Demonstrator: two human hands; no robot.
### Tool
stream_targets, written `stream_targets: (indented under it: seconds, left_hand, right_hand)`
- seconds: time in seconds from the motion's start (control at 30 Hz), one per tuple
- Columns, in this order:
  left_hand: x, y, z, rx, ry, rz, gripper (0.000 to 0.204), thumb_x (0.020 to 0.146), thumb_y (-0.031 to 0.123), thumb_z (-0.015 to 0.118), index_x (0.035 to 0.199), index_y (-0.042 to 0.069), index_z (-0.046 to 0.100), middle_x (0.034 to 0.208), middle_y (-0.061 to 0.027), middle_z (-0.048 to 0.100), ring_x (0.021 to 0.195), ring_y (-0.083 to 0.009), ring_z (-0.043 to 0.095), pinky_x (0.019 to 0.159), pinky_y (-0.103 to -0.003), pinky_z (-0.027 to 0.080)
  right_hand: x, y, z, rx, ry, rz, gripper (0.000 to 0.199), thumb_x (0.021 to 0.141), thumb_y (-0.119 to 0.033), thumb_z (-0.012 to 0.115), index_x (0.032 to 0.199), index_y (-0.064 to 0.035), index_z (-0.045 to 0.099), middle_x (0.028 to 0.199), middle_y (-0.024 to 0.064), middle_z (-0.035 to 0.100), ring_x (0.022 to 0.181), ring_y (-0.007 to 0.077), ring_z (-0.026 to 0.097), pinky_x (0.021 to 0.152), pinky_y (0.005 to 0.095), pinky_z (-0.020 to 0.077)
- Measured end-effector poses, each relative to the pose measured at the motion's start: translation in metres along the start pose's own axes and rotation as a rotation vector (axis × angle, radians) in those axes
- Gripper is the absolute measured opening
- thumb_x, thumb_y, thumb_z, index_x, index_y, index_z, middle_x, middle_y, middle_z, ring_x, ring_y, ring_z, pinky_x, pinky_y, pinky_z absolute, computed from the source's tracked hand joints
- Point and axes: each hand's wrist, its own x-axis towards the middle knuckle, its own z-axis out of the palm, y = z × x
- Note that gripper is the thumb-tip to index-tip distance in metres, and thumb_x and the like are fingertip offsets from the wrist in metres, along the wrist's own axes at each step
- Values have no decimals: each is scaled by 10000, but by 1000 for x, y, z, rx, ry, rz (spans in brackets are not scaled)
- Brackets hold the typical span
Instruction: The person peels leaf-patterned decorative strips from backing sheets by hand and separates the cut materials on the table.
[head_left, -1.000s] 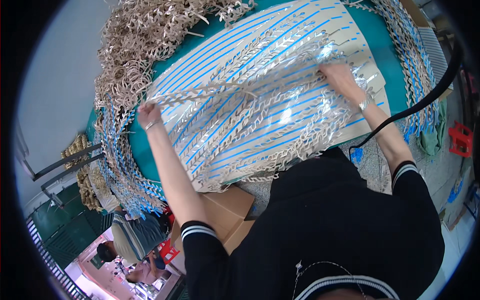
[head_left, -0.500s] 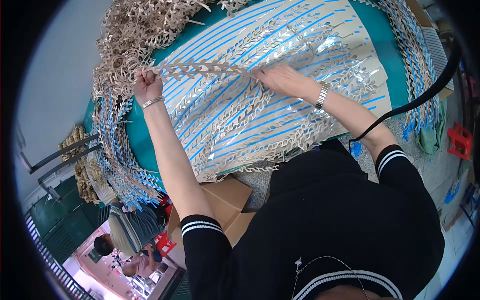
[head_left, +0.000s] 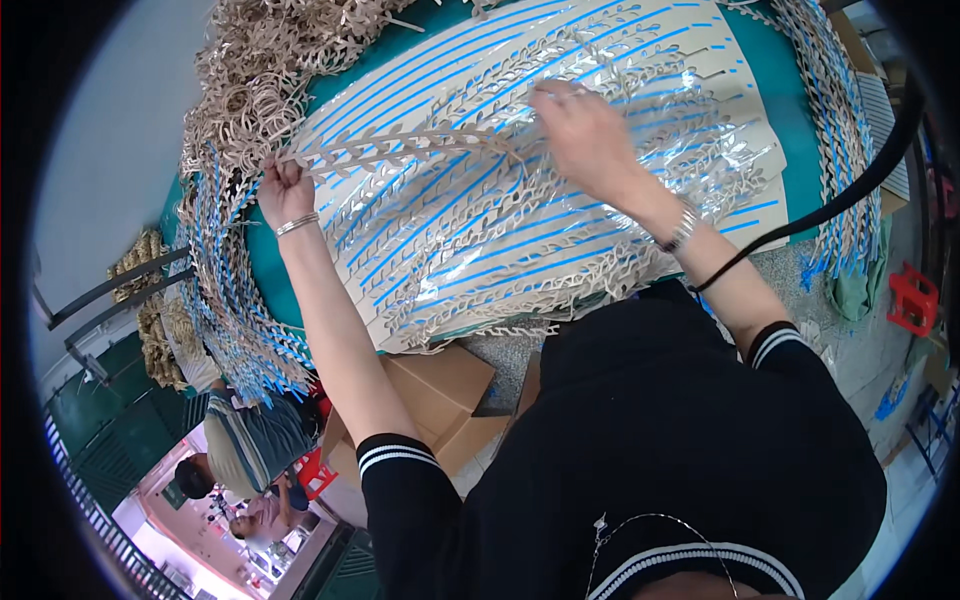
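My left hand (head_left: pixel 286 196) is closed in a pinch on the end of a beige leaf-cut strip (head_left: pixel 400 148), a garland-like band stretching rightward above a pale sheet. My right hand (head_left: pixel 588 140), blurred by motion, is over the middle of the sheet, just right of the strip's far end. Its fingertips are smeared, and whether they hold anything does not show. Blue lines run across the pale sheet (head_left: pixel 345 125), with many leaf-cut strips and shiny clear film (head_left: pixel 440 280) lying on it.
A tangled heap of beige leaf strips (head_left: pixel 260 75) lies at the far left of the green table (head_left: pixel 270 290). Bundles hang over its left and right edges. A black cable (head_left: pixel 800 220) crosses near my right arm. Below are an open cardboard box (head_left: pixel 430 395) and a red stool (head_left: pixel 912 298). Two people are at lower left.
My right hand has moved up and right, away from the strip it was touching. My left hand has shifted slightly left and down, still with the strip's end.
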Motion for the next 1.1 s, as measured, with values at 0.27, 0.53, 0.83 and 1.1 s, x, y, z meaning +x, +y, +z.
stream_targets:
  seconds: [0.27, 0.53, 0.83, 1.1]
  left_hand:
    - [-28, 6, 9, 28, -206, -171, 193, 849, 56, 400, 657, 39, 411, 534, -15, 243, 416, -98, 166, 379, -230, 150]
    - [-53, 239, -101, 647, 127, 359, 198, 755, -136, 377, 830, 10, 487, 766, -103, 510, 768, -221, 514, 745, -338, 440]
    - [-305, 591, -44, 2558, 1391, 831, 347, 760, 142, 525, 1093, 43, 532, 1130, -89, 523, 1059, -182, 462, 929, -262, 335]
    - [-369, 649, 11, 3658, 529, 1122, 309, 803, 174, 505, 1098, 83, 527, 1153, -139, 506, 1111, -275, 445, 940, -301, 353]
  right_hand:
    - [-25, 15, 110, 33, -56, -90, 364, 912, -288, 334, 1228, -148, 447, 1339, 40, 382, 1282, 246, 259, 1032, 430, 214]
    - [-20, 6, 113, -108, -149, -94, 405, 926, -270, 334, 1329, -232, 325, 1388, -51, 302, 1321, 205, 169, 1082, 430, 140]
    - [-21, 5, 110, -237, -173, -87, 403, 933, -229, 306, 1335, -260, 299, 1408, -60, 254, 1321, 207, 169, 1084, 430, 136]
    - [-20, 16, 127, -69, -76, -85, 439, 874, -255, 425, 1307, -216, 363, 1280, -23, 453, 1296, 227, 246, 1060, 415, 176]
